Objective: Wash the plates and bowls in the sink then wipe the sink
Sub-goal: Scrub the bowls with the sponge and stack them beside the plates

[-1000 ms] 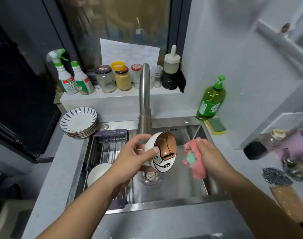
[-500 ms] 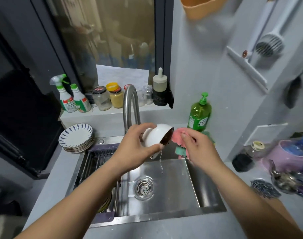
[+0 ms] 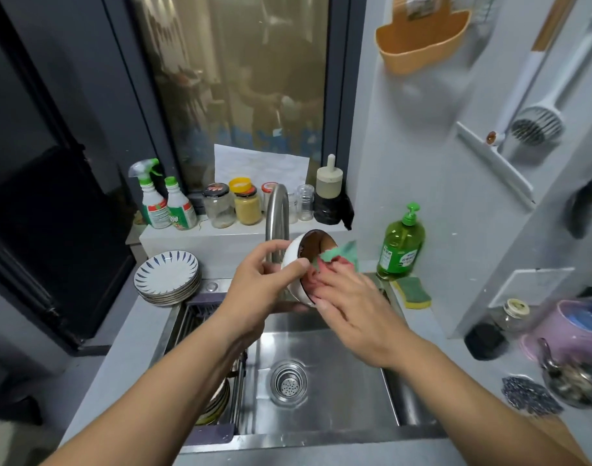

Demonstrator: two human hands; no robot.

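My left hand (image 3: 264,284) grips a white bowl (image 3: 296,255) with a brown inside, tilted on its side above the back of the steel sink (image 3: 338,391). My right hand (image 3: 352,307) presses a pink and green cloth (image 3: 341,257) against the bowl's open mouth and rim. The cloth partly covers the bowl's inside. A stack of blue-striped plates (image 3: 168,277) rests on the counter left of the sink. More dishes (image 3: 217,405) lie in the drying rack at the sink's left, mostly hidden under my left forearm.
The curved tap (image 3: 277,216) rises just behind the bowl. A green soap bottle (image 3: 402,243) and a yellow-green sponge (image 3: 412,292) sit at the sink's back right. Spray bottles and jars line the ledge. A pink tub (image 3: 570,331), a steel scourer and metal items crowd the right counter.
The view has tilted upward. My right hand has brought the cloth against the bowl's mouth, and the bowl is held higher, close to the tap.
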